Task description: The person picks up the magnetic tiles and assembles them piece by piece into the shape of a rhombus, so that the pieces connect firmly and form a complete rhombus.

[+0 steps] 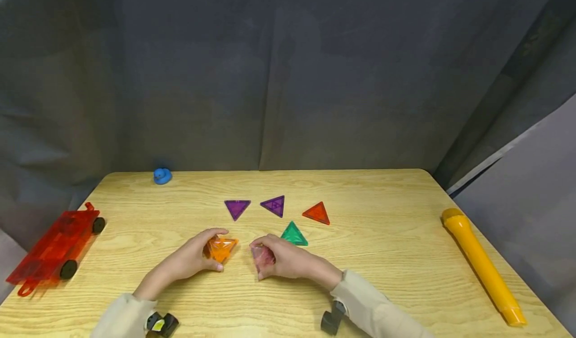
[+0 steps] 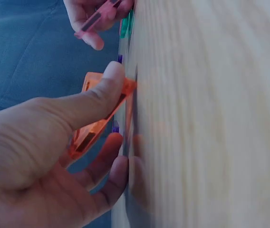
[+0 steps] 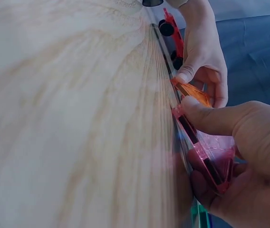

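My left hand [image 1: 200, 254] grips an orange triangular magnetic tile [image 1: 222, 249] between thumb and fingers, tilted with one corner close to the tabletop. To its right, my right hand [image 1: 288, 259] holds a pink see-through magnetic tile [image 1: 261, 259] tipped on edge, its dark magnet strips showing in the right wrist view [image 3: 206, 156]. A small gap separates the two held tiles in the head view. Just behind the right hand lies a green triangular tile [image 1: 294, 234]. Farther back, two purple triangular tiles [image 1: 237, 208] and a red triangular tile [image 1: 317, 213] lie flat.
On the wooden table [image 1: 382, 258], a red see-through wheeled car base [image 1: 58, 243] stands at the left edge. A blue rubber duck [image 1: 162, 176] sits at the back left. Along the right edge lies a long yellow tube [image 1: 483, 268]. Dark cloth [image 1: 270, 78] hangs behind.
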Demonstrator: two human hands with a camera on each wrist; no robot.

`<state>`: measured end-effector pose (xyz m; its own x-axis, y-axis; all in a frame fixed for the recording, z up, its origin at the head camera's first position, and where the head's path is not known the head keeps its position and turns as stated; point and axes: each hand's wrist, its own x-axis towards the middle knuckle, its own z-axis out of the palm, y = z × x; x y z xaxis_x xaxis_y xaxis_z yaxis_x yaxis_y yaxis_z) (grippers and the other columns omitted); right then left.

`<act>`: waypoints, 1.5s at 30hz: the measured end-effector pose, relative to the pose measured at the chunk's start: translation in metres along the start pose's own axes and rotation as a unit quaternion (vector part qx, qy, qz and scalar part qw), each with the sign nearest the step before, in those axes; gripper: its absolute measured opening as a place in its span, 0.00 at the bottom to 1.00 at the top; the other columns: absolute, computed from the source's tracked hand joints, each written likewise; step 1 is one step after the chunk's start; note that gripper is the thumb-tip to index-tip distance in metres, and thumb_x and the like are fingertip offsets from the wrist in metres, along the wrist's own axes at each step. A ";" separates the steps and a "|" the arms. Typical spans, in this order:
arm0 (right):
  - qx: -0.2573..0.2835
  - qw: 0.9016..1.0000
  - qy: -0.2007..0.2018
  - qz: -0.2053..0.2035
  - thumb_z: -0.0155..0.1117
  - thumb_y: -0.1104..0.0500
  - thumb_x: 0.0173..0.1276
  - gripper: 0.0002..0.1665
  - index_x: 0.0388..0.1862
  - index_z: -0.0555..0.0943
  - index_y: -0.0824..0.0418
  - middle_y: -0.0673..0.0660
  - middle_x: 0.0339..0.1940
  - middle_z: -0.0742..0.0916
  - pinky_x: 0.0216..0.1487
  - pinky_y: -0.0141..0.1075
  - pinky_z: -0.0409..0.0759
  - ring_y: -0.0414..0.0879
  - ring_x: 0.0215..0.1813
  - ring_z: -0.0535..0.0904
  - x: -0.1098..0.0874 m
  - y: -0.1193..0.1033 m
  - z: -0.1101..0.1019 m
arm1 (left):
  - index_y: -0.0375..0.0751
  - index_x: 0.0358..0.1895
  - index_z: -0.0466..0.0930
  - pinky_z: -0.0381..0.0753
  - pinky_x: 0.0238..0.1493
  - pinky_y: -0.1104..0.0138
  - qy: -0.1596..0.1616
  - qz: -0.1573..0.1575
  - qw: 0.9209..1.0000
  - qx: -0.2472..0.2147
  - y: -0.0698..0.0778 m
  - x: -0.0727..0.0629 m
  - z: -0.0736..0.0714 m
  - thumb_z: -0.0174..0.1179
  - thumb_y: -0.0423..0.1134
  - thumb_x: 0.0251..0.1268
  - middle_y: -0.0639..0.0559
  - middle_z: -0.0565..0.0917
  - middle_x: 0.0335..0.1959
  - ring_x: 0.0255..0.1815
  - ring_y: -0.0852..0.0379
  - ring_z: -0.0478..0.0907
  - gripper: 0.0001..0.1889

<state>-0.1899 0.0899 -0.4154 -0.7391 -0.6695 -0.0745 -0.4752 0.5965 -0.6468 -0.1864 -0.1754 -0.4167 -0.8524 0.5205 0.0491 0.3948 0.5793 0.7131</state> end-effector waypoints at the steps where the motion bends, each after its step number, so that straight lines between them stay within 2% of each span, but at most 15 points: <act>1: 0.001 1.000 0.005 -0.004 0.72 0.52 0.58 0.36 0.64 0.70 0.57 0.55 0.58 0.77 0.58 0.35 0.72 0.42 0.55 0.73 0.000 0.000 0.000 | 0.34 0.62 0.68 0.73 0.53 0.51 -0.001 0.000 1.000 0.006 0.001 0.000 0.001 0.71 0.40 0.50 0.37 0.75 0.56 0.54 0.43 0.74 0.35; 4: 0.007 1.000 0.015 -0.008 0.71 0.54 0.60 0.32 0.61 0.71 0.58 0.55 0.56 0.78 0.56 0.33 0.72 0.42 0.53 0.74 0.000 0.002 0.001 | 0.33 0.60 0.70 0.75 0.53 0.54 -0.004 0.001 1.000 0.012 0.004 0.000 0.004 0.71 0.41 0.51 0.37 0.74 0.57 0.54 0.43 0.73 0.33; 8: 0.010 1.000 0.017 -0.005 0.67 0.56 0.64 0.29 0.62 0.70 0.59 0.56 0.56 0.78 0.54 0.32 0.73 0.41 0.52 0.74 0.001 0.002 0.001 | 0.33 0.57 0.70 0.76 0.46 0.64 -0.010 -0.004 1.000 -0.006 0.009 0.001 0.008 0.71 0.41 0.50 0.41 0.77 0.51 0.46 0.52 0.74 0.32; 13: 0.026 1.000 0.014 -0.003 0.63 0.60 0.66 0.29 0.65 0.69 0.61 0.54 0.48 0.81 0.42 0.28 0.74 0.37 0.40 0.74 0.001 0.001 -0.001 | 0.33 0.55 0.68 0.75 0.39 0.68 -0.013 -0.005 0.999 -0.034 0.013 0.000 0.012 0.69 0.40 0.53 0.42 0.78 0.46 0.41 0.55 0.73 0.29; 16: 0.037 0.999 0.013 0.000 0.63 0.60 0.66 0.29 0.65 0.69 0.62 0.52 0.42 0.82 0.36 0.27 0.73 0.35 0.34 0.72 0.000 0.000 -0.002 | 0.35 0.54 0.68 0.75 0.39 0.68 -0.008 -0.008 0.999 -0.038 0.014 0.000 0.015 0.68 0.40 0.55 0.42 0.78 0.46 0.42 0.55 0.74 0.26; 21: 0.042 0.999 0.017 0.002 0.63 0.57 0.67 0.26 0.63 0.71 0.59 0.49 0.37 0.81 0.35 0.27 0.73 0.35 0.32 0.72 0.000 0.002 -0.001 | 0.38 0.53 0.68 0.75 0.38 0.68 -0.008 -0.022 0.999 -0.042 0.016 0.000 0.019 0.67 0.41 0.58 0.45 0.79 0.42 0.39 0.56 0.75 0.23; 28: 0.062 0.998 0.017 0.001 0.62 0.56 0.68 0.23 0.61 0.73 0.59 0.47 0.35 0.82 0.35 0.27 0.74 0.35 0.32 0.73 0.002 0.004 0.000 | 0.40 0.51 0.67 0.75 0.35 0.68 -0.009 -0.023 0.999 -0.047 0.017 0.003 0.024 0.66 0.42 0.59 0.46 0.79 0.39 0.36 0.57 0.74 0.22; 37: 0.071 0.997 0.011 -0.008 0.62 0.56 0.69 0.22 0.60 0.73 0.61 0.50 0.39 0.84 0.40 0.26 0.76 0.34 0.36 0.77 0.005 0.002 0.004 | 0.38 0.51 0.65 0.76 0.34 0.69 -0.031 0.000 0.997 -0.072 0.022 0.004 0.026 0.64 0.41 0.61 0.47 0.80 0.38 0.35 0.58 0.75 0.21; 45: 0.059 0.998 0.013 0.000 0.63 0.56 0.68 0.25 0.62 0.72 0.60 0.47 0.35 0.81 0.34 0.25 0.73 0.34 0.31 0.72 0.005 0.001 0.004 | 0.38 0.53 0.66 0.75 0.33 0.69 -0.026 -0.006 0.998 -0.059 0.021 0.003 0.026 0.64 0.41 0.61 0.48 0.80 0.36 0.35 0.58 0.75 0.22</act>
<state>-0.1924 0.0849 -0.4194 -0.7523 -0.6565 -0.0559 -0.4164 0.5394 -0.7319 -0.1720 -0.1449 -0.4201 -0.8370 0.5472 0.0066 0.3392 0.5093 0.7909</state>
